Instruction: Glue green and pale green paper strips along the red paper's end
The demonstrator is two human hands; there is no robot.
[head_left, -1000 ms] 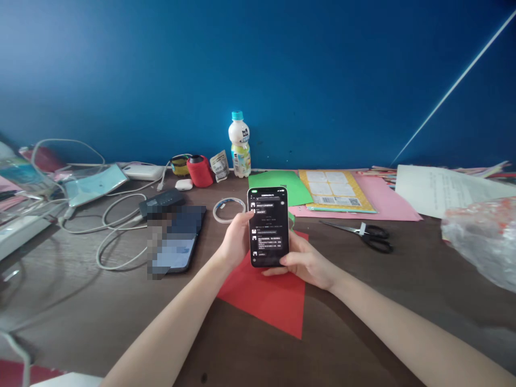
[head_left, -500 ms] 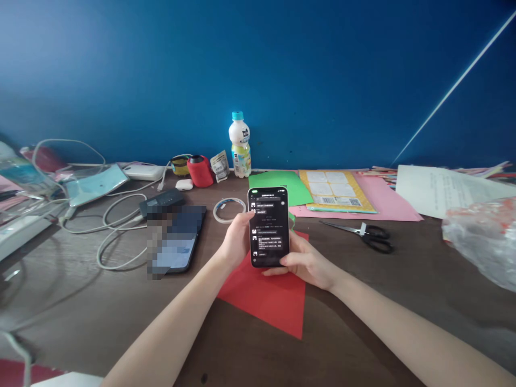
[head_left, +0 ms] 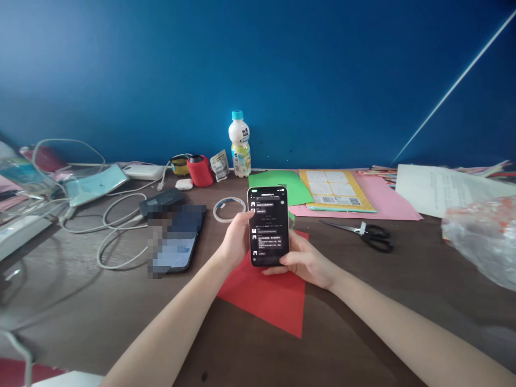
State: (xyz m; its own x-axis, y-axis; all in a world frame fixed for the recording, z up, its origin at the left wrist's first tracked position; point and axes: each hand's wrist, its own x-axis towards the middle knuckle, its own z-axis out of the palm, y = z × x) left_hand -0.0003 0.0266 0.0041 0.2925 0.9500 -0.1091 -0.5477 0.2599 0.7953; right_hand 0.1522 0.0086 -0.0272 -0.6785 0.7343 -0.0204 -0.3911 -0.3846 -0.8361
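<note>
1. A slim, rectangular smartphone with a dark glass screen and a pale rim [head_left: 269,231] is held between the left hand [head_left: 237,240] and the right hand [head_left: 309,263].
2. It stands lengthwise, its face toward the wearer, left edge under the left thumb, lower right corner under the right.
3. The display is lit: pale, tiny chat text on black.

Head view: forward, down over desk [head_left: 242,352], facing wall [head_left: 258,59].
</note>
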